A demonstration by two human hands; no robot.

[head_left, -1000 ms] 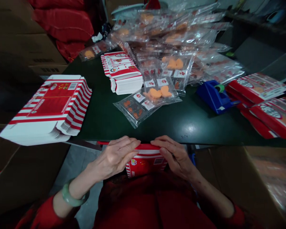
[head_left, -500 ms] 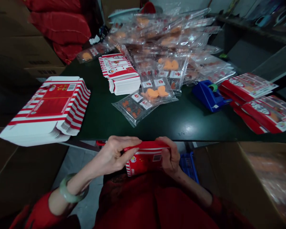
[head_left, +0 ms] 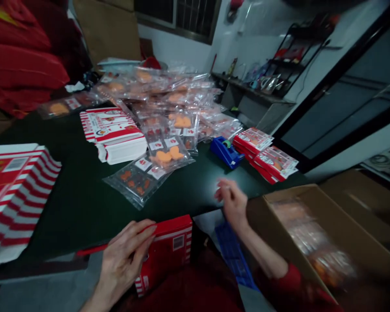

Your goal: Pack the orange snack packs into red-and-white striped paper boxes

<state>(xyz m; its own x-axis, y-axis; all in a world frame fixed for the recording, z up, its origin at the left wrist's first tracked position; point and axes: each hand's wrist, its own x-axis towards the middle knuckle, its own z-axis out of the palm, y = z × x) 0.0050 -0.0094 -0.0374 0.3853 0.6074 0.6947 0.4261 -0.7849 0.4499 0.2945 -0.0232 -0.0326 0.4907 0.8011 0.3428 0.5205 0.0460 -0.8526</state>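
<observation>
Red box [head_left: 165, 260] in left fingers [head_left: 139, 237], barcode [head_left: 178, 242] by striped edge [head_left: 189, 247]

A dark green desk [head_left: 84, 195] carries a stack of flat striped cartons [head_left: 16, 186] at its left end and a smaller carton stack [head_left: 117, 138] further back. Clear packets lie heaped [head_left: 178, 93] toward the back, with a few loose front packets [head_left: 136, 180] overlapping near the middle. A blue tape dispenser [head_left: 226, 152] stands just beside red-and-white boxes [head_left: 268, 158] at the right.
</observation>
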